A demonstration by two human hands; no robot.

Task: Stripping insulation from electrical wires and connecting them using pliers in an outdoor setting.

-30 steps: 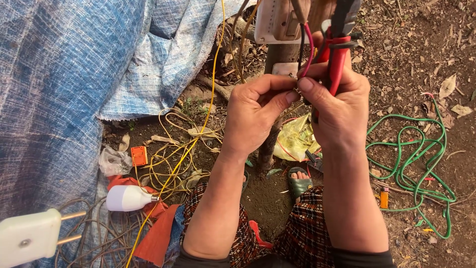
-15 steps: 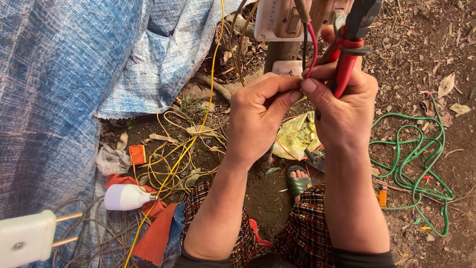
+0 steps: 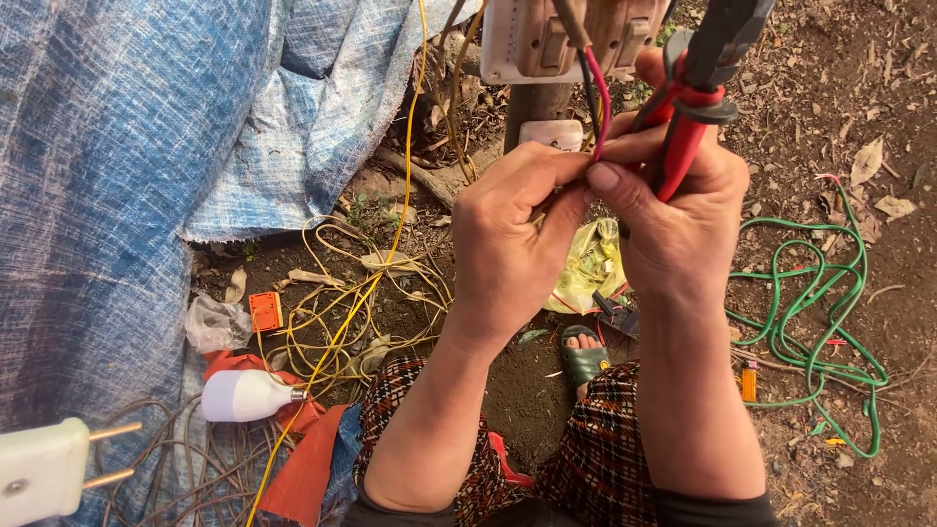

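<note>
Tarpaulin [image 3: 117, 195], blue, drapes at left; a white bulb [image 3: 244, 395] lies below. Your left hand [image 3: 508, 254] pinches the red wire [image 3: 597, 102] under the switch box [image 3: 547, 39]; your right hand [image 3: 673, 215] clenches red-handled pliers [image 3: 698, 98], raised since earlier.

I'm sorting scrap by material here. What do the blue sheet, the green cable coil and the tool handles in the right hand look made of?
Blue sheet: looks like woven plastic tarpaulin, matte, with a visible crosshatch weave. Green cable coil: smooth, slightly glossy sheath, probably plastic or rubber insulation; the core is hidden. Tool handles in the right hand: red with a black collar, smooth, likely moulded plastic or rubber grips.
</note>
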